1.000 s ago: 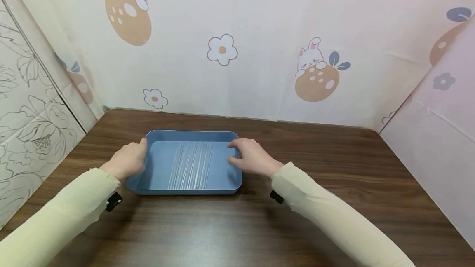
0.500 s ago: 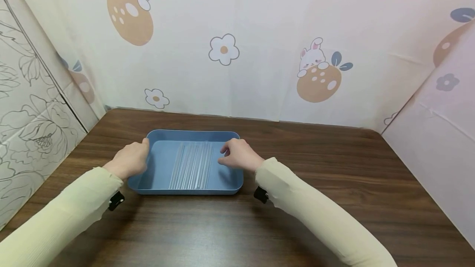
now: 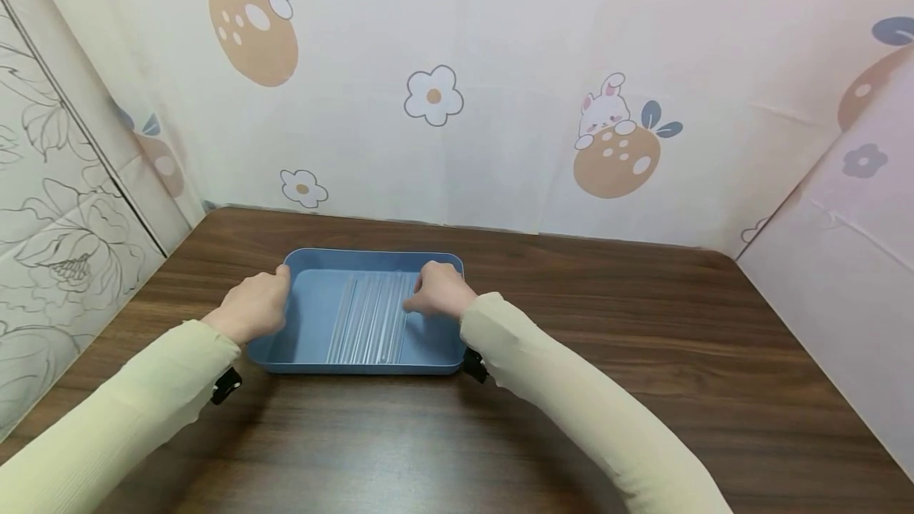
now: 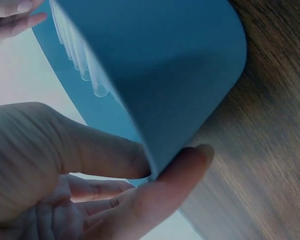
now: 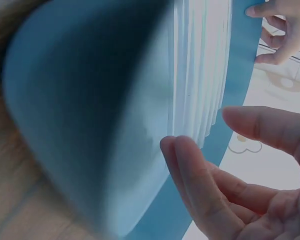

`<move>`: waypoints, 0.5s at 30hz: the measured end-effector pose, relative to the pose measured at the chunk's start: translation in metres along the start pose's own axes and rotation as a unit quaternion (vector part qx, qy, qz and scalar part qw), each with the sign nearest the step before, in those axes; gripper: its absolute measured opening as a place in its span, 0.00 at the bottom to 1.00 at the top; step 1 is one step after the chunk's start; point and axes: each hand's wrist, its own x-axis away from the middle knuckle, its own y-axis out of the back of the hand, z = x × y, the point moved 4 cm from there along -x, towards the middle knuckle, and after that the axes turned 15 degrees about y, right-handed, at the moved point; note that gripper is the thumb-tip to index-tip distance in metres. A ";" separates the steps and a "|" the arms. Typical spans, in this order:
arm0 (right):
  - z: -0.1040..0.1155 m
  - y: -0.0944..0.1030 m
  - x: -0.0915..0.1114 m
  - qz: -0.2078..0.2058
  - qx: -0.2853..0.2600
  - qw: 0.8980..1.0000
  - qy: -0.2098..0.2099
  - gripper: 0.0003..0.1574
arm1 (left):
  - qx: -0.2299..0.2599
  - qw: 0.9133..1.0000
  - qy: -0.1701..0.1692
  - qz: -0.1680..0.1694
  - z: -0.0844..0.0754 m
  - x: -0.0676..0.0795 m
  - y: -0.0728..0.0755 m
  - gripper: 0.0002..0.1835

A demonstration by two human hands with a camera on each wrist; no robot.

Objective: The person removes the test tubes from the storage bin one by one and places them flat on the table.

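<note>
A blue tray (image 3: 310,308) lies on the table, holding several clear test tubes (image 3: 366,320) in a row; their rounded ends show in the left wrist view (image 4: 97,85). My left hand (image 3: 253,308) pinches the tray's left rim between thumb and fingers, as the left wrist view shows. Over the right part of the tray is my right hand (image 3: 441,290), beside the rightmost tube. In the right wrist view its thumb and fingertips (image 5: 190,150) stand apart near the tubes with nothing between them. Whether any fingertip touches a tube I cannot tell.
The dark wooden table (image 3: 607,324) extends in front of the tray and to its right. A patterned wall covering (image 3: 500,149) rises behind the table's back edge, with more covering at both sides.
My right hand has moved left from the tray's right rim to the rightmost tube, its thumb and fingers drawing closer together. My left hand keeps its grip on the left rim.
</note>
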 end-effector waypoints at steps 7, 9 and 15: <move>0.001 -0.003 -0.006 -0.015 0.013 1.000 -0.023 0.29 | -0.002 1.000 0.004 -0.001 -0.002 0.000 0.000 0.32; 0.000 -0.005 -0.006 -0.018 0.018 0.999 -0.026 0.29 | -0.004 1.000 0.008 -0.001 -0.003 0.000 0.000 0.32; 0.001 -0.007 -0.009 -0.014 0.035 0.999 -0.025 0.24 | -0.012 1.000 0.008 -0.007 -0.002 0.001 0.000 0.31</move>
